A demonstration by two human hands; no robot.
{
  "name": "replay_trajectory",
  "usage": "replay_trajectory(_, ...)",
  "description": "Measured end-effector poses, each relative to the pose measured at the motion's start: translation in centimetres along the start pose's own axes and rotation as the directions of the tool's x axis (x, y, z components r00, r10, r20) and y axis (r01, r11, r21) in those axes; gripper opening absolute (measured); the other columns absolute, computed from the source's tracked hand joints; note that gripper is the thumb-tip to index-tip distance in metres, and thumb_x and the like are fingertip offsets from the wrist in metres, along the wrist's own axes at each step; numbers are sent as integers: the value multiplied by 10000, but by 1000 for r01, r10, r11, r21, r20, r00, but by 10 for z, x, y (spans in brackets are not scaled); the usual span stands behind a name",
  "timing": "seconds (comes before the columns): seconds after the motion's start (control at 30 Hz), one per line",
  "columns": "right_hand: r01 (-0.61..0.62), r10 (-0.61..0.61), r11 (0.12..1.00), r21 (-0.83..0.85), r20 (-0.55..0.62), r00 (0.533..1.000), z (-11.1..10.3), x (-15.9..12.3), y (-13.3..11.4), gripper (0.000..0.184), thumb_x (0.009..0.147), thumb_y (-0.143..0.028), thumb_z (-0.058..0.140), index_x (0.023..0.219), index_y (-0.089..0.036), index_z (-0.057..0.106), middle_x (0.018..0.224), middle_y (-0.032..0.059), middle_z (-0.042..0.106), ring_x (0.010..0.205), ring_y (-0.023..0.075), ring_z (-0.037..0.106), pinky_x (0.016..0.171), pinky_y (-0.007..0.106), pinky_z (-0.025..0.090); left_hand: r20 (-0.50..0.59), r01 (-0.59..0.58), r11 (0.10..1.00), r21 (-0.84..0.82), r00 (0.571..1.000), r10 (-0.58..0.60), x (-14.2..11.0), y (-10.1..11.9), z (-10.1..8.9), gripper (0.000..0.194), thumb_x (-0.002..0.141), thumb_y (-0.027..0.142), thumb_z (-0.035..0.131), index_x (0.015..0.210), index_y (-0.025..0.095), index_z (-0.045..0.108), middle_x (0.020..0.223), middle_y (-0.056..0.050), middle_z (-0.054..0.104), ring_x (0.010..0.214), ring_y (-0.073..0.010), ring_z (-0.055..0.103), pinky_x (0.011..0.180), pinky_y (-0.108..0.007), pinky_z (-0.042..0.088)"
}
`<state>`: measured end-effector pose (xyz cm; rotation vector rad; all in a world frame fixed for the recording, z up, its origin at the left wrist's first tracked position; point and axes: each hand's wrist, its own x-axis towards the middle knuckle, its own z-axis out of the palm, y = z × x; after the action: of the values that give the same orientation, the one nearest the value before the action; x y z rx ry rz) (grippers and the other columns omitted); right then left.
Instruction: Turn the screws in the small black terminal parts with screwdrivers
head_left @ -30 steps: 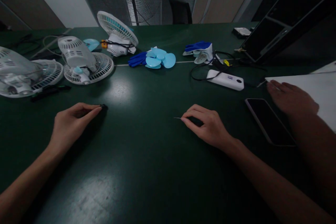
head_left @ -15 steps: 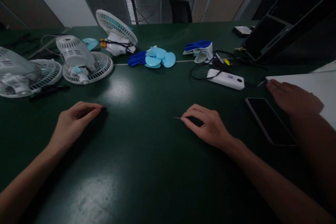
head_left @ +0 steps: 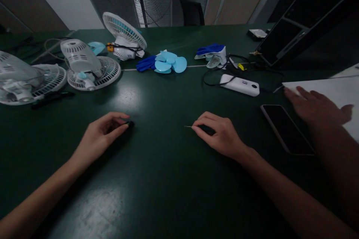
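Note:
My left hand (head_left: 99, 132) is over the left-middle of the dark green table (head_left: 157, 179), thumb and fingertips closed on a small black piece (head_left: 130, 123) whose kind I cannot make out. To the right, my right hand (head_left: 220, 134) is closed around a small screwdriver (head_left: 208, 129). Its dark handle lies in the palm, and its thin metal shaft points left toward my left hand. A stretch of table separates the two hands.
White fans (head_left: 84, 61) stand at the left back, with a light-blue fan blade (head_left: 171, 62) and blue-and-white gloves (head_left: 211, 49) beyond my hands. A white power strip (head_left: 240, 84), a phone (head_left: 287, 129) and another person's hand (head_left: 319, 106) on white paper (head_left: 340, 86) are at right.
My left hand has moved right, toward my right hand, carrying the small black piece. My right hand with the screwdriver has hardly moved. The other person's hand has spread its fingers.

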<state>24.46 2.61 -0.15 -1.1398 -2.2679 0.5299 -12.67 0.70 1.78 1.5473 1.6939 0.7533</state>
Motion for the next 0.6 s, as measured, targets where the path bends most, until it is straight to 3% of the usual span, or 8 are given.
replay_trajectory(0.07, 20, -20, 1000, 7, 14, 1000, 0, 0, -1, 141, 970, -296, 610, 1034, -229, 716, 1021, 28, 689, 840, 138, 650, 697, 281, 502, 120, -85, 996, -32, 989, 88, -8, 17, 32, 375, 854, 462, 701, 1134, 215, 660, 968, -42, 699, 862, -199, 671, 762, -322, 542)
replay_trajectory(0.1, 33, -34, 999, 13, 30, 999, 0, -1, -1, 140, 968, -296, 610, 1033, -228, 714, 1021, 28, 688, 840, 137, 648, 695, 279, 496, 208, -172, 984, -41, 962, 177, -12, 25, 48, 312, 904, 417, 653, 1149, 222, 652, 959, -41, 688, 841, -185, 660, 742, -315, 534)
replay_trajectory(0.2, 72, -74, 997, 32, 83, 994, -2, -2, -2, 130, 964, -301, 612, 1003, -216, 702, 997, 29, 685, 826, 135, 638, 691, 280, 472, 316, -443, 896, -40, 845, 432, -21, 47, 89, 241, 973, 281, 568, 1210, 261, 606, 971, -23, 648, 829, -154, 626, 732, -295, 510)
replay_trajectory(0.3, 83, -88, 996, 43, 122, 989, -5, -4, -3, 126, 963, -305, 607, 965, -205, 682, 950, 24, 682, 786, 129, 622, 680, 283, 444, 364, -606, 796, 11, 744, 561, -24, 57, 108, 284, 1002, 227, 517, 1284, 255, 531, 1046, -44, 631, 931, -177, 606, 800, -327, 507)
replay_trajectory(0.37, 82, -86, 996, 34, 160, 983, -7, -4, -4, 127, 966, -309, 599, 956, -206, 673, 918, 15, 675, 746, 120, 604, 658, 282, 420, 369, -629, 777, 28, 729, 577, -23, 57, 110, 276, 1011, 225, 511, 1286, 248, 505, 1077, -48, 623, 952, -178, 597, 819, -333, 505)
replay_trajectory(0.6, 107, -100, 994, -16, 229, 968, -12, -6, -7, 133, 966, -318, 588, 964, -209, 664, 894, 3, 662, 679, 104, 549, 610, 284, 350, 360, -573, 820, 6, 766, 533, -22, 49, 109, 295, 984, 217, 567, 1267, 267, 500, 1006, -9, 577, 875, -146, 583, 753, -293, 491)
